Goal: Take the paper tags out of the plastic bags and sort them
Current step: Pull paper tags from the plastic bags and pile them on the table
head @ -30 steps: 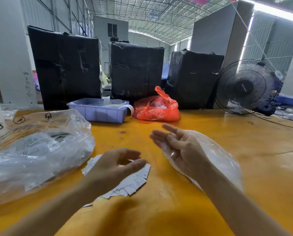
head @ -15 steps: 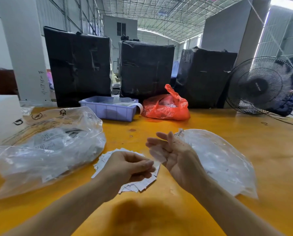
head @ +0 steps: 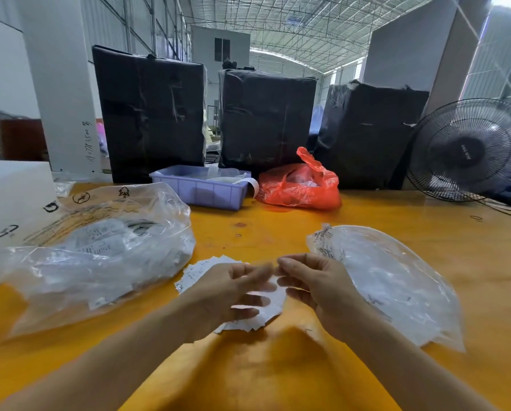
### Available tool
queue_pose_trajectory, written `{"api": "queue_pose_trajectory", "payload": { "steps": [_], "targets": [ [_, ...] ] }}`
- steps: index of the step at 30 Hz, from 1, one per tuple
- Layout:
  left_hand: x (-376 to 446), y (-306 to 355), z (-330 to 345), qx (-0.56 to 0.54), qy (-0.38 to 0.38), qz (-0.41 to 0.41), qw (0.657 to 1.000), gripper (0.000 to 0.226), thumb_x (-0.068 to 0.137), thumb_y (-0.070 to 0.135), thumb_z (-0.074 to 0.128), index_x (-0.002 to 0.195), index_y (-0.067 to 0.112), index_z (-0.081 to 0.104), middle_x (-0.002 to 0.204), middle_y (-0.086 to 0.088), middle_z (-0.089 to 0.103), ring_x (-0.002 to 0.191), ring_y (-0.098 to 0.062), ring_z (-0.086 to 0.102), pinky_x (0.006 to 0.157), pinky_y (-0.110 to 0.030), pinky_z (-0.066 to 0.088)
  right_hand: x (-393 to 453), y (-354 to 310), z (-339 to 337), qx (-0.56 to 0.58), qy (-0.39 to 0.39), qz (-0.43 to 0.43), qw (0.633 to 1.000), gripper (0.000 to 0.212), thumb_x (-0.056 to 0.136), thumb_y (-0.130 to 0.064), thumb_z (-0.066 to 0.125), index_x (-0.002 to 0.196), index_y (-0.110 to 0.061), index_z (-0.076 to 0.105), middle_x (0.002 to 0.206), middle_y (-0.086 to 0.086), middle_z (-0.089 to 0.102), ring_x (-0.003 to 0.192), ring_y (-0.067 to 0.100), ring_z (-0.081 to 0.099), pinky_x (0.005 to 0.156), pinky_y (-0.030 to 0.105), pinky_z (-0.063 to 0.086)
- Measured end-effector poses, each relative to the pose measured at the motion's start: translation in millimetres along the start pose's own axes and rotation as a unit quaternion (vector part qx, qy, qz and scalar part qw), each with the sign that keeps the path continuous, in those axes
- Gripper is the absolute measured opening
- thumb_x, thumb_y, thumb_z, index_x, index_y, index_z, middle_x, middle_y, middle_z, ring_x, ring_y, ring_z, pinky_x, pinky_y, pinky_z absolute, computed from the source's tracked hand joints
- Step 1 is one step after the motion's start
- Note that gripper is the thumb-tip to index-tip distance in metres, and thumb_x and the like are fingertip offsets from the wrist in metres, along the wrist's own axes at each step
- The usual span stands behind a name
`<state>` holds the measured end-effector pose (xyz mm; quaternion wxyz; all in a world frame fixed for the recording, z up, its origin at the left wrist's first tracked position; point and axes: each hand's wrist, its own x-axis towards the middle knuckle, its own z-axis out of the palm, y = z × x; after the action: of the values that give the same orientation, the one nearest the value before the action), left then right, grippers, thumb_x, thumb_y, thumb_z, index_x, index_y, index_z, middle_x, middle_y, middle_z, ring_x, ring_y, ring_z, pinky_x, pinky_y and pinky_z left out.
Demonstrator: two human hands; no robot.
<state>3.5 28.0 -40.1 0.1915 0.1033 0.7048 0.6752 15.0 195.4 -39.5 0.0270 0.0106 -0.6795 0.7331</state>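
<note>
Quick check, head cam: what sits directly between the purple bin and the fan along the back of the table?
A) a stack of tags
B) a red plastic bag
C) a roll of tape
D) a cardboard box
B: the red plastic bag lies crumpled on the table just right of the purple bin, with the fan further right.

Left hand (head: 233, 292) fingers blurred; tag pile (head: 201, 269) half-hidden.
</note>
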Motion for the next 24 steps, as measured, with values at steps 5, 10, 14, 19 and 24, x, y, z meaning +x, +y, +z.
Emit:
{"api": "queue_pose_trajectory", "payload": {
  "steps": [5, 10, 14, 19, 24],
  "targets": [
    [1, -4, 1, -0.002, 0.055, 0.056, 0.997, 0.038, 0.069, 0.041, 0.068, 0.093, 0.013, 0.073, 0.089, -0.002, 0.075, 0.079, -0.013, 0.071, 0.068, -0.021, 0.055, -1, 3, 2, -0.025, 0.002, -0.047, 0.999, 0.005, 0.086, -0.012, 0.065, 0.086, -0.009, 0.069, 0.075, 0.004, 0.073, 0.067, 0.011, 0.067, 0.057, 0.019, 0.049],
    [5, -10, -3, -0.007, 0.099, 0.08, 0.992, 0.013, 0.076, 0.018, 0.072, 0.085, 0.008, 0.074, 0.079, -0.005, 0.075, 0.067, -0.008, 0.067, 0.059, -0.016, 0.05, -3, 7, 6, -0.044, -0.016, -0.082, 0.996, 0.002, 0.082, -0.011, 0.068, 0.08, -0.011, 0.07, 0.073, 0.006, 0.072, 0.066, 0.014, 0.067, 0.058, 0.021, 0.052],
    [6, -8, -5, -0.029, 0.112, 0.087, 0.989, 0.037, 0.06, 0.027, 0.076, 0.085, 0.001, 0.072, 0.076, -0.007, 0.074, 0.069, -0.01, 0.068, 0.061, -0.018, 0.05, -2, 10, 8, -0.055, -0.027, -0.094, 0.994, 0.003, 0.083, -0.012, 0.068, 0.083, -0.009, 0.07, 0.075, 0.009, 0.073, 0.067, 0.017, 0.068, 0.059, 0.023, 0.053],
    [10, 0, -21, -0.063, 0.189, 0.108, 0.974, 0.028, 0.066, 0.011, 0.078, 0.084, -0.006, 0.064, 0.073, -0.013, 0.071, 0.062, -0.013, 0.063, 0.061, -0.02, 0.05, 9, 9, -1, -0.151, 0.038, -0.154, 0.976, 0.006, 0.09, -0.008, 0.06, 0.088, -0.01, 0.066, 0.076, 0.005, 0.072, 0.067, 0.015, 0.068, 0.059, 0.021, 0.054],
    [13, 0, -45, -0.086, 0.262, 0.125, 0.953, 0.015, 0.072, -0.003, 0.075, 0.08, 0.003, 0.064, 0.068, -0.008, 0.068, 0.064, -0.014, 0.065, 0.058, -0.02, 0.048, 16, 24, -5, -0.405, 0.034, -0.211, 0.889, 0.012, 0.089, -0.008, 0.061, 0.095, -0.014, 0.069, 0.084, -0.006, 0.068, 0.075, 0.004, 0.062, 0.069, 0.009, 0.047]
  ]
}}
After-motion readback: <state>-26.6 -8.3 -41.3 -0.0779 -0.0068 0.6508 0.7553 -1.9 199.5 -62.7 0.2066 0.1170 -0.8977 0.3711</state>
